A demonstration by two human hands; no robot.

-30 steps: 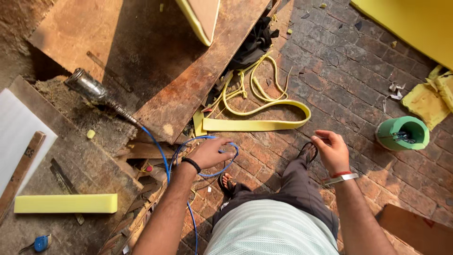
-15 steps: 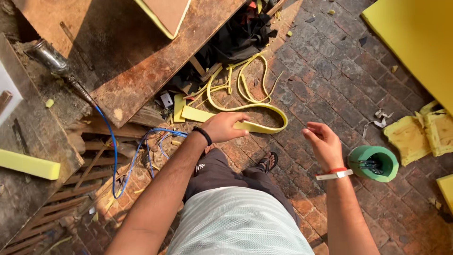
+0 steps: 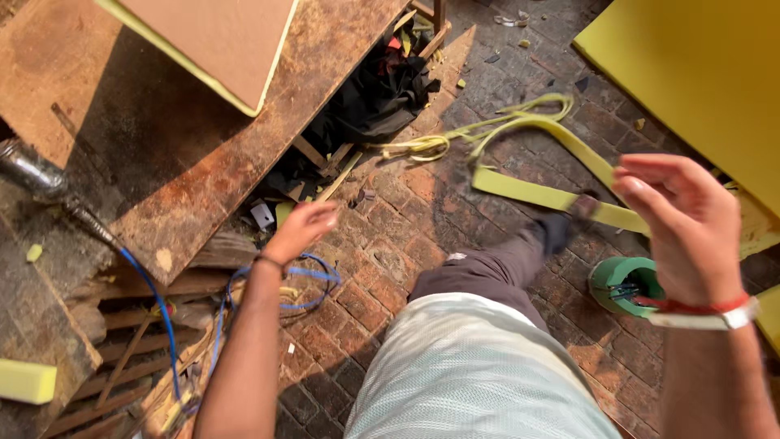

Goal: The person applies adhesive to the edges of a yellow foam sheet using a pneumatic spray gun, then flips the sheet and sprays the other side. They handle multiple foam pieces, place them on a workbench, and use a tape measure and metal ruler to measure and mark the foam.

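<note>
My left hand [image 3: 299, 230] is stretched out low over the brick floor [image 3: 382, 268], fingers loosely apart and holding nothing, near the edge of a rusty brown board [image 3: 244, 154] and a coil of blue cable [image 3: 301, 284]. My right hand [image 3: 678, 223] is raised close to the camera, fingers curled but empty, a white and red band on its wrist. My leg in grey trousers [image 3: 496, 260] steps forward, the foot on a long yellow foam strip [image 3: 552, 195].
A green cup-like tub [image 3: 621, 284] stands on the bricks under my right wrist. A big yellow foam sheet [image 3: 699, 73] lies at the top right. A foam-edged panel [image 3: 219, 41] rests on the board. Black scraps [image 3: 374, 97] are piled beside it. A metal tool [image 3: 32, 175] lies at the left.
I have risen and stepped forward. My left hand has left the yellow strip and swung left. My right hand has lifted toward the camera. My foot now stands on the strip.
</note>
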